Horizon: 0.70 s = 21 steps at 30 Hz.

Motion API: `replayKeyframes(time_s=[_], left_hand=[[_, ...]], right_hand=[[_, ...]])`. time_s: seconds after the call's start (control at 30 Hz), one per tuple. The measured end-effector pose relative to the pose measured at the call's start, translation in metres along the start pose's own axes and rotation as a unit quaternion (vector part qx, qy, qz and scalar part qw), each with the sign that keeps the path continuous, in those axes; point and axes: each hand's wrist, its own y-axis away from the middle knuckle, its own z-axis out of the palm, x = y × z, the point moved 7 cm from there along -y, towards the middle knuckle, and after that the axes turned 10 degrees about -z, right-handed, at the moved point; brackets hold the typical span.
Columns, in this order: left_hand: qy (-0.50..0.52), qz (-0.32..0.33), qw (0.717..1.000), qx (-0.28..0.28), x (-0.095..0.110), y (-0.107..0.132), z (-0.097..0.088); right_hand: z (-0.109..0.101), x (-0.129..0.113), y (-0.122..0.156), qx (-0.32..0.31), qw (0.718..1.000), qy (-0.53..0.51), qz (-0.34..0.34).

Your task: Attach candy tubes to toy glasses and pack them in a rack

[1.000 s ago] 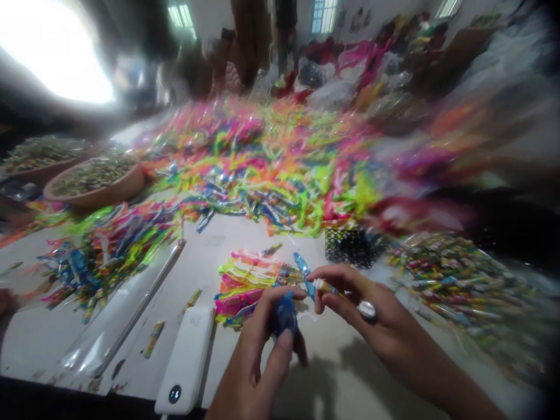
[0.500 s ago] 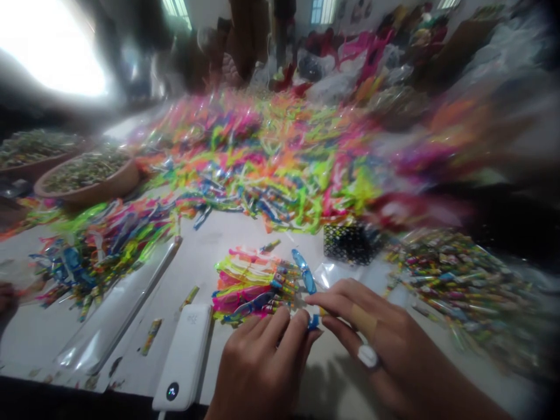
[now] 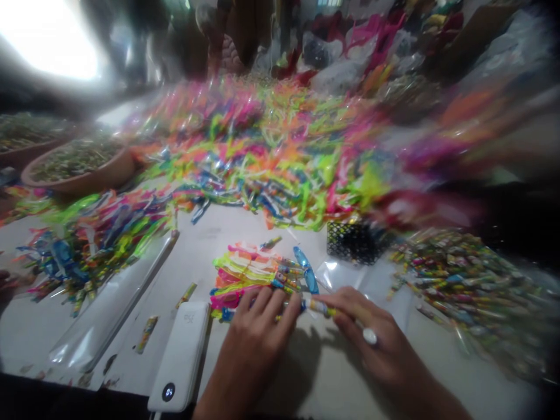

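Note:
My right hand (image 3: 367, 326) pinches one end of a small printed tube (image 3: 318, 305), yellow and white, that looks like a wrapped candy tube. My left hand (image 3: 265, 321) is closed at the tube's other end, where a bit of blue plastic shows; most of what it grips is hidden under the fingers. Just beyond the left hand lies a bundle of bright plastic pieces (image 3: 245, 262) in pink, yellow, white and orange, with printed tubes at their right ends. A separate blue plastic piece (image 3: 306, 269) lies beside the bundle, apart from both hands.
A white power bank (image 3: 181, 356) and a clear plastic sheet (image 3: 105, 315) lie at left. Loose tubes are heaped (image 3: 459, 274) at right, near a black mesh basket (image 3: 352, 242). Colourful plastic pieces (image 3: 262, 157) cover the back. Another person's hand (image 3: 5, 286) shows at far left.
The tube now shows in a level line between my hands; before, it was mostly hidden. My left hand has shifted slightly up and left, its fingers now over the bundle's near edge.

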Motion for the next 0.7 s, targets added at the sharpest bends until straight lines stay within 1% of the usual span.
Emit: replayKeyframes(time_s=[0.07,0.1,0.13,0.17,0.23,0.3,0.33,0.4,0.47,0.53,0.6,0.67,0.7], left_hand=[[-0.031,-0.007,0.999,0.008,-0.022,-0.004,0.007],[-0.041,-0.017,0.999,0.01,-0.034,-0.006,0.011],[-0.05,-0.028,0.998,0.009,-0.045,-0.007,0.016],[-0.056,-0.038,0.998,0.003,-0.054,-0.006,0.021],[-0.056,-0.045,0.997,-0.02,-0.066,-0.002,0.032],[-0.051,-0.04,0.997,-0.045,-0.069,0.006,0.042],[-0.052,-0.037,0.997,-0.049,-0.07,0.01,0.045],[-0.063,-0.035,0.997,-0.038,-0.071,0.017,0.048],[-0.075,-0.046,0.996,-0.019,-0.074,0.02,0.049],[-0.078,-0.055,0.995,-0.001,-0.078,0.019,0.05],[-0.073,-0.065,0.995,0.019,-0.079,0.015,0.047],[-0.041,-0.091,0.994,0.049,-0.075,0.011,0.036],[-0.002,-0.114,0.992,0.054,-0.072,0.009,0.031]], right_hand=[[0.0,0.037,0.001,0.049,0.994,0.043,0.083],[0.004,0.053,0.0,0.051,0.987,0.089,0.119],[0.01,0.066,-0.002,0.037,0.979,0.136,0.147],[0.019,0.076,-0.006,0.005,0.97,0.176,0.166],[0.04,0.087,-0.014,-0.069,0.952,0.232,0.185],[0.057,0.089,-0.021,-0.118,0.94,0.256,0.19],[0.063,0.089,-0.024,-0.127,0.938,0.259,0.192],[0.069,0.087,-0.028,-0.124,0.94,0.254,0.193],[0.069,0.088,-0.029,-0.106,0.945,0.239,0.194],[0.063,0.09,-0.028,-0.078,0.951,0.226,0.196],[0.049,0.086,-0.027,-0.008,0.967,0.175,0.187],[0.031,0.072,-0.023,0.081,0.981,0.075,0.158],[0.023,0.062,-0.022,0.108,0.984,0.013,0.14]])
